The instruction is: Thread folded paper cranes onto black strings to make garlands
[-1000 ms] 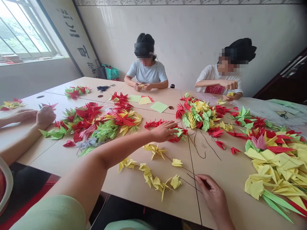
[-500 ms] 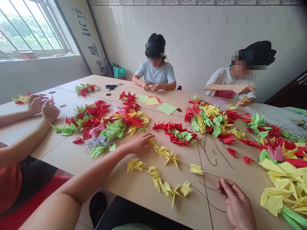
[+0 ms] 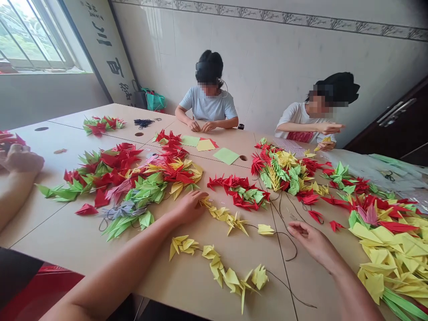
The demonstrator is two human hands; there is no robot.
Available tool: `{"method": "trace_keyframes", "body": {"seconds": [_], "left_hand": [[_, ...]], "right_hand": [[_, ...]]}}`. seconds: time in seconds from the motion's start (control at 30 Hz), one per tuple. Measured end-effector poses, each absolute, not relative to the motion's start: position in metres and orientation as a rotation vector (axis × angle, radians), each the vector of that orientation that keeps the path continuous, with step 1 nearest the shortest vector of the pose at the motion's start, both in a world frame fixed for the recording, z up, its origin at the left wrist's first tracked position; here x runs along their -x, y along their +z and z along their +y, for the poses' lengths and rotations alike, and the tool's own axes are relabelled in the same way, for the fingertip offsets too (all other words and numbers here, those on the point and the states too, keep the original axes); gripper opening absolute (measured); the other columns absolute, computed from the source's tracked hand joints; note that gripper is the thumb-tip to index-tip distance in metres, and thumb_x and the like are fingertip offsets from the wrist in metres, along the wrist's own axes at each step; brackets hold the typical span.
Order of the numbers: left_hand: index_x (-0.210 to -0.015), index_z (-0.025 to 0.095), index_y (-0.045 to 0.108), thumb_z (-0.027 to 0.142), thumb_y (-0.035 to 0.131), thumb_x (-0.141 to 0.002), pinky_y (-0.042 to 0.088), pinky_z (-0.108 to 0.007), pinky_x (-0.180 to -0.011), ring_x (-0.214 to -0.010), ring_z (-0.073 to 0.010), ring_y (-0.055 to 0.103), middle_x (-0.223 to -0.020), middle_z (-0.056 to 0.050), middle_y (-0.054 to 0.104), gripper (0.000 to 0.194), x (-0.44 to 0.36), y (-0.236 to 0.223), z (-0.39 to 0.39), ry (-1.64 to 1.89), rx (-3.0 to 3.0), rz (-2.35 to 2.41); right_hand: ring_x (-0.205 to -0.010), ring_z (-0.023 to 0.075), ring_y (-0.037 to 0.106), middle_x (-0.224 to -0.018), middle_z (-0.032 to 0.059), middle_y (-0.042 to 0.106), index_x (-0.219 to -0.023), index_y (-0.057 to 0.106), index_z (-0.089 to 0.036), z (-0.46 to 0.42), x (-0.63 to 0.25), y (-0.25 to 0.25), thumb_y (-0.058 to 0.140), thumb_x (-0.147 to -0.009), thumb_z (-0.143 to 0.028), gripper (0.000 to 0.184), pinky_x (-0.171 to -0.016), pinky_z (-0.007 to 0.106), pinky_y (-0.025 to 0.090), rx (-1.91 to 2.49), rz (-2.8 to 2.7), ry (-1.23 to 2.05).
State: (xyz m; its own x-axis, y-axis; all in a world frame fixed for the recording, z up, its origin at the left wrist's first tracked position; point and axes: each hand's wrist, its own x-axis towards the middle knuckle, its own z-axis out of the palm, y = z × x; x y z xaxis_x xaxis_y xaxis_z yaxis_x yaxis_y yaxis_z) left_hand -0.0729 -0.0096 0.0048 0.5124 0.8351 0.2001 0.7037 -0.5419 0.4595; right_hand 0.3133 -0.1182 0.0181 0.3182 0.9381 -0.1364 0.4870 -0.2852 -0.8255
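My left hand [image 3: 187,207] reaches across the table, its fingertips closed on the far left end of a string of yellow paper cranes [image 3: 227,217]. One yellow crane [image 3: 265,229] sits apart on that string's dark thread. My right hand [image 3: 309,238] hovers over the thread with fingers part bent and apart, close to a thin needle-like sliver [image 3: 291,215]; nothing shows between them. Nearer to me lies a second curved string of yellow cranes [image 3: 217,269], its thread trailing right.
Red and green crane strings [image 3: 239,191] lie beyond my hands. Larger heaps stand left [image 3: 150,185] and right [image 3: 287,167], with a yellow pile [image 3: 391,249] at my right. Paper squares [image 3: 226,155] lie farther back. Two people work opposite; another person's hand [image 3: 23,159] is at left.
My right hand has let go of the thread and moved up and left across the table; the thread now lies looped. My left hand stays at the yellow string's end. The view has tilted.
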Motion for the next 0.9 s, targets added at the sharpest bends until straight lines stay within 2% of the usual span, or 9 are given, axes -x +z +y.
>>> {"method": "trace_keyframes", "body": {"seconds": [0.13, 0.23, 0.37, 0.5, 0.7, 0.8, 0.9], "left_hand": [[-0.12, 0.016, 0.054, 0.027, 0.052, -0.08, 0.048, -0.038, -0.089, -0.101, -0.0231, 0.059, -0.111, -0.011, 0.063, 0.041, 0.069, 0.001, -0.011, 0.594, -2.432, 1.24], [-0.121, 0.016, 0.053, 0.028, 0.051, -0.081, 0.047, -0.038, -0.091, -0.103, -0.0231, 0.058, -0.113, -0.011, 0.063, 0.041, 0.067, -0.001, -0.008, 0.578, -2.446, 1.221], [-0.124, 0.02, 0.052, 0.031, 0.052, -0.081, 0.047, -0.036, -0.091, -0.105, -0.0228, 0.058, -0.116, -0.009, 0.062, 0.044, 0.069, -0.003, 0.001, 0.531, -2.494, 1.186], [-0.121, 0.02, 0.055, 0.031, 0.053, -0.08, 0.049, -0.035, -0.089, -0.103, -0.023, 0.06, -0.113, -0.008, 0.064, 0.042, 0.068, -0.004, 0.006, 0.525, -2.532, 1.18], [-0.114, 0.022, 0.059, 0.03, 0.052, -0.081, 0.05, -0.031, -0.087, -0.1, -0.0205, 0.061, -0.11, -0.006, 0.065, 0.034, 0.067, -0.005, 0.006, 0.521, -2.524, 1.175], [-0.112, 0.021, 0.06, 0.03, 0.05, -0.084, 0.05, -0.031, -0.086, -0.099, -0.0193, 0.061, -0.108, -0.006, 0.065, 0.031, 0.065, -0.003, 0.005, 0.512, -2.532, 1.154], [-0.111, 0.02, 0.06, 0.029, 0.049, -0.085, 0.049, -0.031, -0.087, -0.099, -0.0193, 0.061, -0.108, -0.007, 0.065, 0.03, 0.064, -0.002, 0.003, 0.516, -2.54, 1.136]], "right_hand": [[-0.09, 0.0245, 0.064, -0.103, 0.0079, 0.07, -0.102, 0.068, -0.022, -0.097, -0.291, 0.031, 0.067, -0.071, -0.044, 0.039, -0.078, 0.036, 0.05, 1.807, -1.525, 0.958], [-0.087, 0.0214, 0.063, -0.109, 0.0073, 0.067, -0.107, 0.067, -0.021, -0.086, -0.283, 0.033, 0.066, -0.074, -0.044, 0.04, -0.079, 0.035, 0.05, 1.747, -1.647, 1.032], [-0.094, 0.0216, 0.061, -0.109, 0.0066, 0.066, -0.107, 0.066, -0.02, -0.086, -0.278, 0.026, 0.068, -0.073, -0.043, 0.041, -0.083, 0.035, 0.049, 1.701, -1.728, 1.058], [-0.103, 0.0234, 0.057, -0.11, 0.0057, 0.063, -0.106, 0.065, -0.023, -0.09, -0.267, 0.017, 0.075, -0.068, -0.033, 0.04, -0.09, 0.036, 0.045, 1.65, -1.861, 0.993], [-0.099, 0.0214, 0.057, -0.096, 0.0025, 0.064, -0.087, 0.065, -0.024, -0.091, -0.265, 0.012, 0.063, -0.074, -0.017, 0.015, -0.088, 0.035, 0.046, 1.641, -2.173, 0.671], [-0.097, 0.0215, 0.058, -0.095, 0.0021, 0.064, -0.086, 0.065, -0.025, -0.093, -0.274, 0.012, 0.059, -0.075, -0.017, 0.015, -0.086, 0.034, 0.047, 1.705, -2.186, 0.645], [-0.101, 0.0229, 0.058, -0.103, 0.0029, 0.063, -0.095, 0.064, -0.026, -0.096, -0.274, 0.013, 0.06, -0.076, -0.023, 0.02, -0.087, 0.036, 0.047, 1.727, -2.142, 0.581]]}}
